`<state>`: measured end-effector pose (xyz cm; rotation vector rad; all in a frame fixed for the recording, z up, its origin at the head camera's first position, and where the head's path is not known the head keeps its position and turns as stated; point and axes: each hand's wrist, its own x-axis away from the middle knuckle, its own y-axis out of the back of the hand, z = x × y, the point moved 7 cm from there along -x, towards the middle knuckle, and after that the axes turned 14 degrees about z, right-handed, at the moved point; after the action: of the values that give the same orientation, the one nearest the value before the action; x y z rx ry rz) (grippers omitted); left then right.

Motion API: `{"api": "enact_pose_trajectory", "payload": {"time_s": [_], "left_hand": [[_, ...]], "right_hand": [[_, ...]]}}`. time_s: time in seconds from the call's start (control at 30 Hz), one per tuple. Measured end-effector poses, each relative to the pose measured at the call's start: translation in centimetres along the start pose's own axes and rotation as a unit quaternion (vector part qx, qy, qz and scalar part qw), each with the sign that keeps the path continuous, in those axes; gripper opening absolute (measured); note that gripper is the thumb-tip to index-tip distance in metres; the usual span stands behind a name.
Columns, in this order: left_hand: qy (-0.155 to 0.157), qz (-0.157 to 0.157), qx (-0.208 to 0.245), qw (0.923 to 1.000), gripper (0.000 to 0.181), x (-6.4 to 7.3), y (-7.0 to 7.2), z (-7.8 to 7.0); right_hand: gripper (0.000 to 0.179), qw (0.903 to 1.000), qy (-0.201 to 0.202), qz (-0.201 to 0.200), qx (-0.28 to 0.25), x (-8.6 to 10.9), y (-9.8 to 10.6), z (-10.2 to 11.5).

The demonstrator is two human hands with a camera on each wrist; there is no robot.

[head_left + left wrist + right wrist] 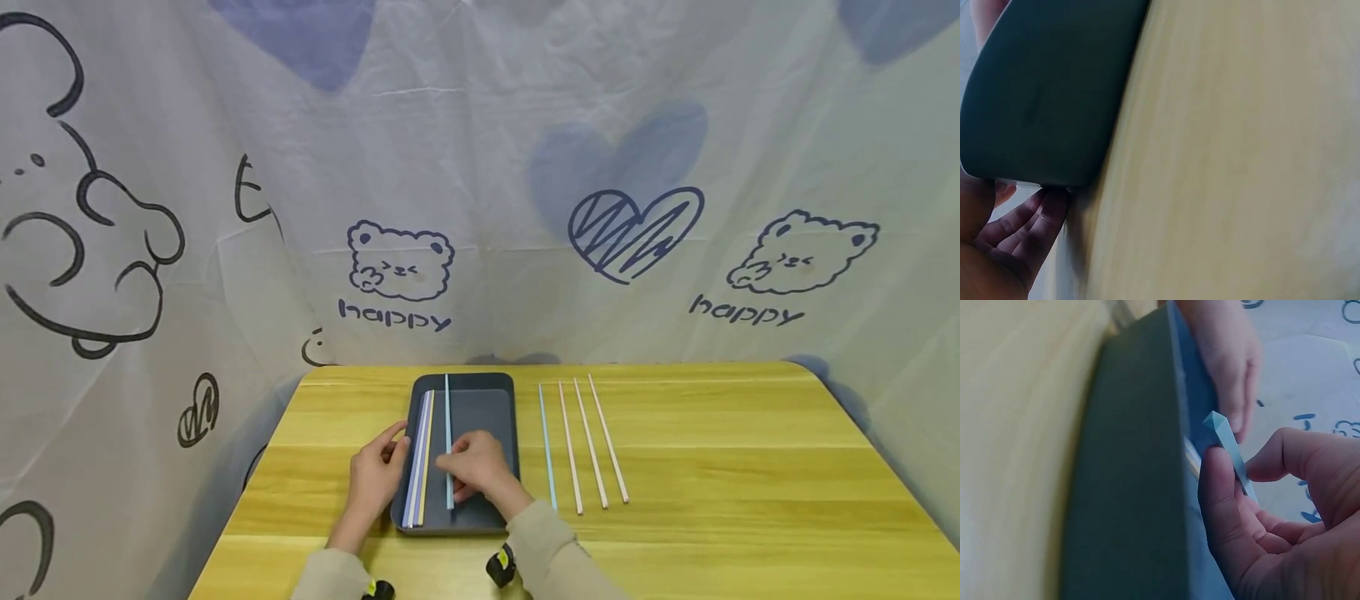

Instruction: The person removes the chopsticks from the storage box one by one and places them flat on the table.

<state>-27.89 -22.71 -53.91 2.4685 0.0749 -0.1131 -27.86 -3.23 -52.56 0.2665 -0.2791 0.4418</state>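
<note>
A dark grey rectangular tray [487, 408] lies on the wooden table. My right hand [480, 462] is over the tray and pinches a thin light-blue stick [448, 417] between thumb and fingers near its front end. The stick's angular end [1215, 422] shows beyond the fingertips in the right wrist view. My left hand [375, 479] is at the tray's left side, its fingertips [1054, 203] against the outer edge. Inside the tray, along the left wall, several purple, whitish and yellow sticks [420, 458] lie side by side.
Right of the tray, another light-blue stick [547, 442] and three pale pink sticks [570, 446] lie spaced apart on the table [735, 467]. A printed cloth [495, 208] hangs behind the table and along its sides.
</note>
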Motion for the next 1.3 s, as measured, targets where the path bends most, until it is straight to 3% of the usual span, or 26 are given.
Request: {"api": "enact_pose_trajectory", "payload": {"time_s": [0.23, 0.5, 0.8, 1.3], "left_hand": [[-0.002, 0.002, -0.001, 1.0, 0.033, 0.0, -0.1, 0.0], [-0.005, -0.003, -0.005, 1.0, 0.033, 0.1, 0.1, -0.1], [0.004, 0.003, -0.006, 1.0, 0.033, 0.1, 0.1, -0.1], [-0.004, -0.004, -0.013, 0.9999, 0.033, 0.1, 0.2, -0.4]], "right_hand": [[0.018, 0.9998, 0.011, -0.009, -0.015, 0.8, 1.8, 0.7], [0.012, 0.9987, 0.016, -0.042, -0.023, 1.2, 3.4, 0.5], [0.014, 0.9982, 0.005, -0.056, -0.02, 1.3, 5.1, 0.1], [0.018, 0.9955, 0.006, -0.089, -0.031, 2.7, 10.2, -1.1]]}}
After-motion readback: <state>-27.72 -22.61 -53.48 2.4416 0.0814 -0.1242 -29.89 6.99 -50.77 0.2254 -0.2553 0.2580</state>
